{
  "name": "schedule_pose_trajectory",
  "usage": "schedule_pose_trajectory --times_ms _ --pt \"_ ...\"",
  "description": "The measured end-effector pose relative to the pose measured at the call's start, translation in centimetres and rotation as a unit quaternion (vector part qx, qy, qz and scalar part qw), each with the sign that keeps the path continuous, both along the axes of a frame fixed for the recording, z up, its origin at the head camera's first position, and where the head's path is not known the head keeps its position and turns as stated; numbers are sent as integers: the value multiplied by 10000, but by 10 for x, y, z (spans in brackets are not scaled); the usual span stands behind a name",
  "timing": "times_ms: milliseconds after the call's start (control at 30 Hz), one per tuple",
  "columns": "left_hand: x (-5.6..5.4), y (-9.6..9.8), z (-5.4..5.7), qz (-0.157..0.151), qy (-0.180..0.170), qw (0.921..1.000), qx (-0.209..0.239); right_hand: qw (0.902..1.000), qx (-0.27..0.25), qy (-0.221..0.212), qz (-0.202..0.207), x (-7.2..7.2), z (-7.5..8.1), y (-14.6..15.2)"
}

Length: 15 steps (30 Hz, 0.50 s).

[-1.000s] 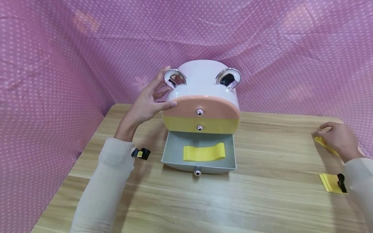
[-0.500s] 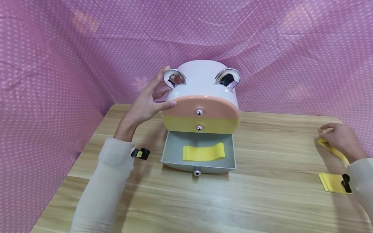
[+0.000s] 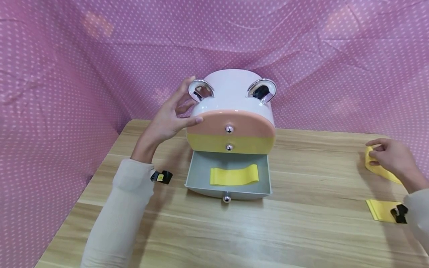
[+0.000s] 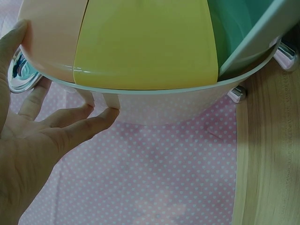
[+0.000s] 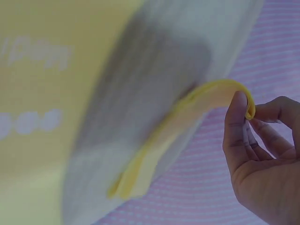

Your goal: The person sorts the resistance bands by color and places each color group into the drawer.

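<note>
My left hand [image 3: 167, 118] holds the side of a small white drawer cabinet [image 3: 231, 87] with chrome ears, thumb on the edge of its orange drawer [image 3: 211, 124]. In the left wrist view, the fingertips [image 4: 111, 114] press the white side wall. Below a closed yellow drawer [image 3: 207, 143], the grey-green drawer [image 3: 197, 175] is pulled out, holding a flat yellow resistance band [image 3: 234, 175]. Far right, my right hand [image 3: 397, 158] pinches one end of a second yellow resistance band [image 5: 180, 115] between thumb and index finger; that end is lifted and bent, the other trails down.
A third yellow band [image 3: 382, 210], with pale lettering and dots in the right wrist view, lies on the wooden table [image 3: 318, 230] under the right wrist camera [image 3: 399, 214]. Pink dotted cloth [image 3: 321, 67] hangs behind and along the left side.
My right hand has shifted slightly right and raised the near end of the yellow resistance band, which now curls up from the table. The left hand and cabinet stay put.
</note>
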<state>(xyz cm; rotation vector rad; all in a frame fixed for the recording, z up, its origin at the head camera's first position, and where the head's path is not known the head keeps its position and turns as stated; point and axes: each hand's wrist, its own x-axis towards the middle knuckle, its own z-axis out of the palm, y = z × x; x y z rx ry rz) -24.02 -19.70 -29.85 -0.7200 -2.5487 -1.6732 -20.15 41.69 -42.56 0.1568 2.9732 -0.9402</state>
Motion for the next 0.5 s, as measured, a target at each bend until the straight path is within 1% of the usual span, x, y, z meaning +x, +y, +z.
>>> schedule_pose_trajectory --times_ms 133,400,500 --pt "0 1 0 -7 32 10000 17 9997 -132 129 134 7 15 -12" --pt "0 0 0 23 -9 10000 6 9972 -493 459 325 14 46 -34" --pt "1 0 0 39 -27 10000 2 9966 -450 606 340 17 58 -46"
